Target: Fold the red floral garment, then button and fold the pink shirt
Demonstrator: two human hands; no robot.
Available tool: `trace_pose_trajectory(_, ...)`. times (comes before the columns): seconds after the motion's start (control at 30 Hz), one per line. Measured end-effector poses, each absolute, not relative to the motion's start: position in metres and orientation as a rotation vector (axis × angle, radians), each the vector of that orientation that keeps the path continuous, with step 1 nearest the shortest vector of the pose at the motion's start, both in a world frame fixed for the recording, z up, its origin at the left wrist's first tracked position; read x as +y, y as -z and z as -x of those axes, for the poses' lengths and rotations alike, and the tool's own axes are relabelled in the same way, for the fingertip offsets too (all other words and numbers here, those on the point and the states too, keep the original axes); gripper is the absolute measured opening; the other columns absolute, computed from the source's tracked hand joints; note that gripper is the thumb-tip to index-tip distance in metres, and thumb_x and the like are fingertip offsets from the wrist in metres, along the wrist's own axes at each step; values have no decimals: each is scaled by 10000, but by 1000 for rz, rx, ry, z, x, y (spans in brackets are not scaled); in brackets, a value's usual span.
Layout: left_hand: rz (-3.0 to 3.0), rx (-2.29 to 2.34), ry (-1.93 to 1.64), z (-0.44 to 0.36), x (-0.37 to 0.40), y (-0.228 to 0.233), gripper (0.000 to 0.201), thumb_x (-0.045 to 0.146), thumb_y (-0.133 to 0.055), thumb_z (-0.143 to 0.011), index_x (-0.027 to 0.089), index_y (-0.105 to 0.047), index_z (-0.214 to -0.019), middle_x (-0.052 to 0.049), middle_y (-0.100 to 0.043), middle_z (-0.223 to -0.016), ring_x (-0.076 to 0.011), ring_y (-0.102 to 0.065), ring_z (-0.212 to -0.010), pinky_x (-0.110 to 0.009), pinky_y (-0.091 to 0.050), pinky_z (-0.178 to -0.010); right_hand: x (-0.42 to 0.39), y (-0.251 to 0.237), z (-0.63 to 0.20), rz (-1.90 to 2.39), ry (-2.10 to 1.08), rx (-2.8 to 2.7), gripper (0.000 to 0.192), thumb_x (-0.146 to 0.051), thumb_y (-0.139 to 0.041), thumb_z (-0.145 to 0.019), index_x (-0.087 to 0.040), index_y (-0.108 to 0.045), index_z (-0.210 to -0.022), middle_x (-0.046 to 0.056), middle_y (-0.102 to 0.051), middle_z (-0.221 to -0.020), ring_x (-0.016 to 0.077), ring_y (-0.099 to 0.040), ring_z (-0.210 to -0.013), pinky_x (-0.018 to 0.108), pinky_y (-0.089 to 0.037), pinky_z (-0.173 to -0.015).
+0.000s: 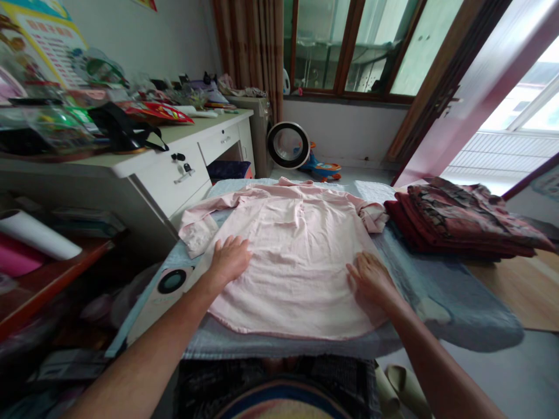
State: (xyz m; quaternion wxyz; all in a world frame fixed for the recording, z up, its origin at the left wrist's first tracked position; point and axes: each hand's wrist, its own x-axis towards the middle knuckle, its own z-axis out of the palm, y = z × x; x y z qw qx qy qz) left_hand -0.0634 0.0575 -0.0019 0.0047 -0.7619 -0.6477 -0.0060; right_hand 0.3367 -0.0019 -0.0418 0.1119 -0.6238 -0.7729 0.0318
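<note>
A pale pink long-sleeved shirt [292, 273] lies spread over a grey-blue cloth [445, 297], its collar at the far side and its curved hem toward me. My left hand [230, 259] rests flat on the shirt's left side, fingers stretched out. On the right side of the shirt lies my right hand [370, 279], also flat with its fingers apart. Neither hand grips anything. The left sleeve reaches outward, while the right sleeve is bunched near the shoulder.
Folded dark red and patterned clothes [471, 224] are stacked at the right. A white desk [174, 174] crowded with items stands at the left. Behind the shirt are a washing machine with its round door [288, 145] ajar and a blue-orange toy [321, 166].
</note>
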Motion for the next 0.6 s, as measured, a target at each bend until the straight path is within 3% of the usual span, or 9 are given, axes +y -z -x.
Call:
trace_pose_trajectory(0.13, 2696, -1673, 216, 5, 73, -2, 371, 297, -419, -956, 203, -585, -1274, -122, -534, -1420, -261, -440, -1342, -462, -301, -1134, 39, 36, -300, 1712, -18, -2352, 443, -302, -450, -954, -98, -556, -1332, 209, -513, -1424, 321, -383, -1400, 485, -335, -1138)
trace_pose_trajectory(0.23, 2826, -1516, 262, -31, 91, 10, 406, 320, -418, -973, 184, -553, -1331, -131, -516, -1442, -255, -442, -1346, -414, -326, -1129, 67, 40, -279, 1676, -80, -2398, 504, -353, -442, -963, -92, -499, -1390, 190, -450, -1490, 287, -374, -1413, 447, -332, -1146)
trace_pose_trajectory(0.47, 2563, -1792, 394, -27, 125, 48, 557, 538, -422, -952, 224, -487, -1407, -107, -457, -1497, -310, -359, -1396, -466, -300, -1133, 110, 51, -325, 1737, 20, -2354, 523, -389, -362, -986, -85, -504, -1388, 176, -456, -1491, 269, -367, -1418, 432, -291, -1170)
trace_pose_trajectory(0.6, 2322, -2033, 434, -2, 139, 50, 533, 522, -356, -970, 225, -525, -1379, -111, -470, -1484, -342, -379, -1368, -497, -323, -1103, 122, 47, -350, 1879, 97, -2299, 524, -352, -366, -976, -30, -507, -1364, 213, -472, -1464, 289, -382, -1401, 424, -275, -1169)
